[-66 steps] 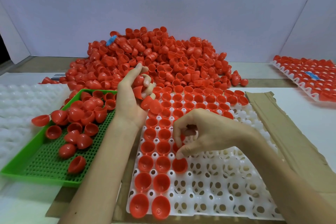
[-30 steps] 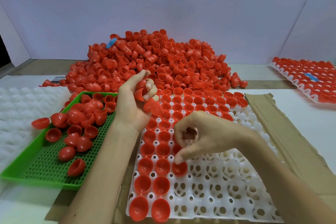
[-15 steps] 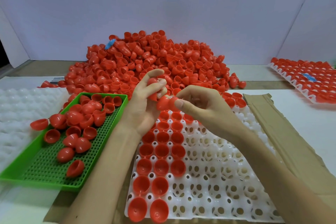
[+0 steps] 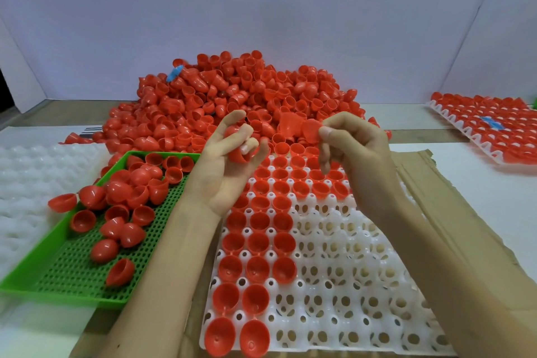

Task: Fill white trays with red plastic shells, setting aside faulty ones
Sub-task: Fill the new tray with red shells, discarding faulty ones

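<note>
Red shell (image 4: pixel 310 131) is pinched by right hand (image 4: pixel 357 154), empty tray cells (image 4: pixel 325 229) at six o'clock; spares (image 4: pixel 241 154) gripped by left hand (image 4: pixel 220 177).

1. Cardboard sheet (image 4: pixel 436 200): brown, lying flat, ragged far edge. It sticks out to the right from under the partly filled tray (image 4: pixel 363 285).
2. Backdrop panels (image 4: pixel 261 23): plain white, one across the back, angled ones at left and right.
3. Wood-tone strip (image 4: pixel 66 112) of tabletop at back left; white surface (image 4: pixel 494 197) right of the cardboard.
4. Blue scrap (image 4: pixel 174 73) near the top left of the red pile (image 4: pixel 232 96). Second blue scrap (image 4: pixel 492 123) on the full tray (image 4: pixel 465 133) far right.
5. Black-striped label (image 4: pixel 88 131) at the pile's left foot, partly hidden.
</note>
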